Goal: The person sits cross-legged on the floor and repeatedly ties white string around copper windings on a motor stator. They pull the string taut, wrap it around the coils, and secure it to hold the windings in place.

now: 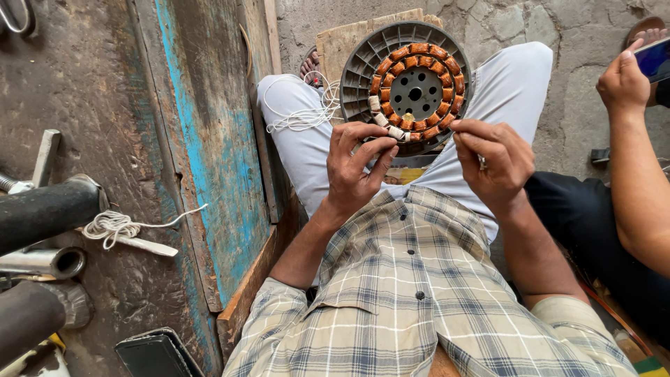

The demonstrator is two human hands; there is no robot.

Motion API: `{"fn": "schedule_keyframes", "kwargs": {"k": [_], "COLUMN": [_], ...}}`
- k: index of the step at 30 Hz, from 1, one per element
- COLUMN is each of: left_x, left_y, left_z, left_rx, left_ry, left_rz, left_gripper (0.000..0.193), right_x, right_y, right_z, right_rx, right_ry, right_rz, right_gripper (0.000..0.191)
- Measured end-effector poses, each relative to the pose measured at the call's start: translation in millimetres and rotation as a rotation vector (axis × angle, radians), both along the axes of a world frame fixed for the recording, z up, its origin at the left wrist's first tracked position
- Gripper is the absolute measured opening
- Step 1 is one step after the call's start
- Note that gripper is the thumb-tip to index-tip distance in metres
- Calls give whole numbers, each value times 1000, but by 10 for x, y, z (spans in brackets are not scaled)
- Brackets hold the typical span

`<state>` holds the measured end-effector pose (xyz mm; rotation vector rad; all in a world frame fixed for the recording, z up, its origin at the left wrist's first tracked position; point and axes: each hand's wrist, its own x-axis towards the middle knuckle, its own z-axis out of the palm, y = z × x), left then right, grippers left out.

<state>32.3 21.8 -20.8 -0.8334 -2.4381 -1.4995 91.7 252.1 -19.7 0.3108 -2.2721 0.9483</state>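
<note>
The left hand (356,164) pinches the white-wrapped coils of the round grey ribbed stator with copper windings (415,84); the right hand (492,157) pinches its lower-right edge.

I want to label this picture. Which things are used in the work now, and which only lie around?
In use:
left hand
right hand
round motor stator
white cord

Lying about:
cord bundle
metal pipes
dark case

stator (416,87) on lap between both hands, string (307,112) left of it, pipes (45,209) far left
</note>
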Motion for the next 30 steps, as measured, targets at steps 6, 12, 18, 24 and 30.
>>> {"fn": "schedule_keyframes", "kwargs": {"k": [6,12,18,24,30], "left_x": [4,2,-3,-16,-27], "left_y": [-13,-1,-13,-6,-5], "left_z": [4,-40,-41,-19,-2], "left_rx": [15,18,1,3,13], "left_ry": [-8,-8,-2,-6,-20], "left_rz": [-10,-20,-19,-26,-27], "left_gripper": [20,20,19,18,17], "right_x": [18,14,49,68,77], "right_y": [-64,-94,-69,-35,-59], "right_z": [-88,-123,-121,-94,-53], "right_rx": [45,112,158,232,224], "right_ry": [83,123,141,132,109], "right_rz": [-53,-47,-26,-29,18], "right_gripper": [23,23,26,25,26]}}
